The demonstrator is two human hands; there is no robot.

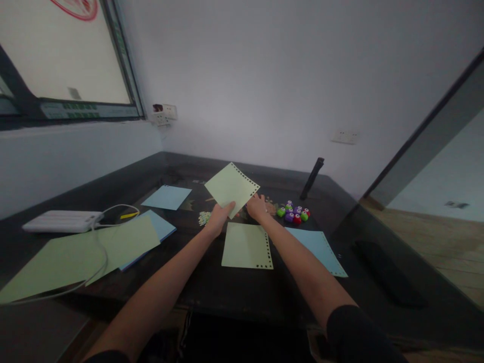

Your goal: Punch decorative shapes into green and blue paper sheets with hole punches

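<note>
My left hand point(218, 218) pinches the near corner of a pale green sheet point(230, 186), raised and tilted above the table, with a row of dark holes along its right edge. Beside that edge, my right hand point(256, 205) reaches low over the table, fingers bent; their tips and anything in them are hidden. A second pale green sheet point(245, 245), holed along its right side and part of the near edge, lies between my forearms. Small pale pieces point(204, 218) are heaped left of my left hand. Toy-like balls with eyes point(294, 213), green, purple and red, cluster right of my right hand.
Blue sheets lie at back left point(167, 197) and right point(317, 249). Larger green sheets point(86, 247) overlap blue paper on the left, crossed by the white cable of a white box point(62, 221). A black post point(312, 179) stands at back right; a dark flat object point(389, 273) lies right.
</note>
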